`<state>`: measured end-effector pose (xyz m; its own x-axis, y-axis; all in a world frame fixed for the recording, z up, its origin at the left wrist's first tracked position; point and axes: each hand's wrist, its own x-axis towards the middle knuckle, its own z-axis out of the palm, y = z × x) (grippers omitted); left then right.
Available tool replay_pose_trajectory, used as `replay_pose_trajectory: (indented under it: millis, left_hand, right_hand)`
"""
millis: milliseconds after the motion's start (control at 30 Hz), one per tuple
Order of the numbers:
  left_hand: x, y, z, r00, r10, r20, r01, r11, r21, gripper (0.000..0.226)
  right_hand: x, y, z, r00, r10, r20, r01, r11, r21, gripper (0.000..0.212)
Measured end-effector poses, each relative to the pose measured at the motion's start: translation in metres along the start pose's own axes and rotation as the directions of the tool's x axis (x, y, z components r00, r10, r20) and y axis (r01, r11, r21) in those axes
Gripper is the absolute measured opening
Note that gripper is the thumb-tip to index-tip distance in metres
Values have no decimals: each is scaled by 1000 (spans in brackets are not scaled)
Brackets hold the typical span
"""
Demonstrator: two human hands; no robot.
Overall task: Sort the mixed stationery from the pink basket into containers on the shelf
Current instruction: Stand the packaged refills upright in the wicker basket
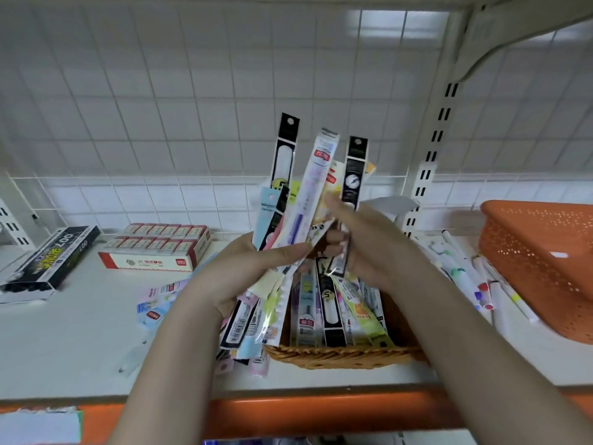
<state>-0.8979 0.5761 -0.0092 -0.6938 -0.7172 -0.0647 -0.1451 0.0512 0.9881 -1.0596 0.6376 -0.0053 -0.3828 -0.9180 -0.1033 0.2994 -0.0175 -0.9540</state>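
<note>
Head view: the left hand [244, 271] grips a fanned bundle of packaged pens [298, 200], held upright above the wicker basket [346, 354] on the shelf [80, 332]. The right hand [369, 245] pinches one black pack [351, 187] in that fan, though blur hides its fingertips. More packs stand in the basket.

Eraser box [157, 248] beside black pen box [48, 261].
</note>
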Motion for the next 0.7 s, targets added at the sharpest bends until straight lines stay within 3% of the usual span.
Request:
replay_pose_trajectory:
  millis: [133,267,333,433,533,700]
  left_hand:
    - [3,2,0,1000,-1,-6,0,999,-41,22]
    - [7,2,-6,998,-16,-69,9,995,-101,19]
    - [9,2,-8,996,-5,-87,-5,993,-122,19]
    - [14,0,-6,994,30,-102,-35,998,-51,16]
    - [14,3,-1,992,119,-50,-115,990,83,15]
    - [16,1,-3,985,102,-138,-111,992,-60,24]
  right_hand:
    - [5,2,9,993,-81,-85,79,996,-33,26]
    - [10,-14,0,966,-100,-238,138,979,151,14]
    - [8,-17,2,972,-70,-222,122,966,226,12]
    - [8,-11,7,995,-9,-97,16,997,70,32]
    - [10,-8,11,994,-92,-55,88,993,-74,14]
    - [12,-21,-4,979,-135,-154,104,976,-192,13]
